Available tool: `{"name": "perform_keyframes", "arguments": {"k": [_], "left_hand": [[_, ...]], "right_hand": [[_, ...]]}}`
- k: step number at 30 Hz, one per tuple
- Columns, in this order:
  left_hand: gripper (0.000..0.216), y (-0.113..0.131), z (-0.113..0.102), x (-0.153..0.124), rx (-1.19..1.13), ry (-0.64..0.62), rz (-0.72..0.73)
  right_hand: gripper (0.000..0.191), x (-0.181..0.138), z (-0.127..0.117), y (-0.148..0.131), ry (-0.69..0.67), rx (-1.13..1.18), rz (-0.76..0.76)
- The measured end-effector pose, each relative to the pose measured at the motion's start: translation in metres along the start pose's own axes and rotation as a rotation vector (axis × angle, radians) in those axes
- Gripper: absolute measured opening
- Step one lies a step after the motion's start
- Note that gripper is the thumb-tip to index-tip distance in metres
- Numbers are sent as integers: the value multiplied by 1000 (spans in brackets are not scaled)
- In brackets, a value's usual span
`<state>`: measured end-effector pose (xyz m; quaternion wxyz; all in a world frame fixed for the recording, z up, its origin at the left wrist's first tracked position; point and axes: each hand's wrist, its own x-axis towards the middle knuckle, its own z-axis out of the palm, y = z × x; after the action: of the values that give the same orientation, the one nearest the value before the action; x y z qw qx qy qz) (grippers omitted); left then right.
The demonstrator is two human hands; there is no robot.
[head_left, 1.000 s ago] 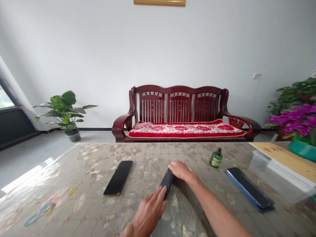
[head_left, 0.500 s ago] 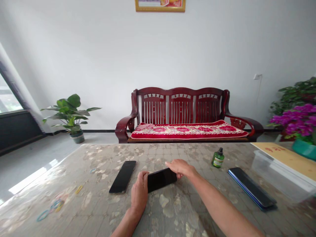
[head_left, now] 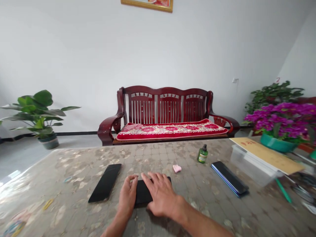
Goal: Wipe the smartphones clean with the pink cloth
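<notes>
A black smartphone (head_left: 143, 193) lies crosswise on the table in front of me, its dark face up. My left hand (head_left: 127, 193) is closed around its left end. Over its right part my right hand (head_left: 161, 195) lies palm down, fingers stretched out and spread, hiding much of the screen. Just beyond the right hand is a small crumpled pink piece (head_left: 177, 168), whose material I cannot make out. To the left of my hands rests another black smartphone (head_left: 105, 183), set at a slant.
A green bottle (head_left: 202, 154) stands at the right, near a stack of phones (head_left: 229, 178). Further right are a clear plastic box (head_left: 255, 166), a yellow envelope (head_left: 266, 154), a green pen (head_left: 283, 191) and a flowerpot (head_left: 278, 143). Rubber bands (head_left: 48, 204) lie left.
My right hand has gone from gripping the phone's right end to lying spread across it. The pink piece now shows on the table. The view has turned right.
</notes>
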<state>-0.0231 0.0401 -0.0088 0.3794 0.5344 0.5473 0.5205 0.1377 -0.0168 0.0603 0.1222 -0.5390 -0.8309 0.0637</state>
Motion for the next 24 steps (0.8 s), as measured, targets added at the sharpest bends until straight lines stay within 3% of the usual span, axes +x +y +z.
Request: {"name": "perform_keyframes", "arguments": {"k": [6, 11, 15, 20, 24], "left_hand": [[59, 4, 13, -12, -50, -92, -40], [61, 3, 24, -24, -99, -252, -113], [66, 4, 19, -25, -141, -245, -106], [62, 0, 13, -22, -116, -245, -74], [59, 0, 15, -22, -80, -278, -89]], "right_hand": [[94, -25, 0, 6, -43, -116, 20], [85, -59, -2, 29, 13, -15, 122], [77, -91, -16, 75, 126, 39, 346], [76, -127, -51, 156, 223, -172, 669], [70, -144, -71, 215, 210, -325, 939]]}}
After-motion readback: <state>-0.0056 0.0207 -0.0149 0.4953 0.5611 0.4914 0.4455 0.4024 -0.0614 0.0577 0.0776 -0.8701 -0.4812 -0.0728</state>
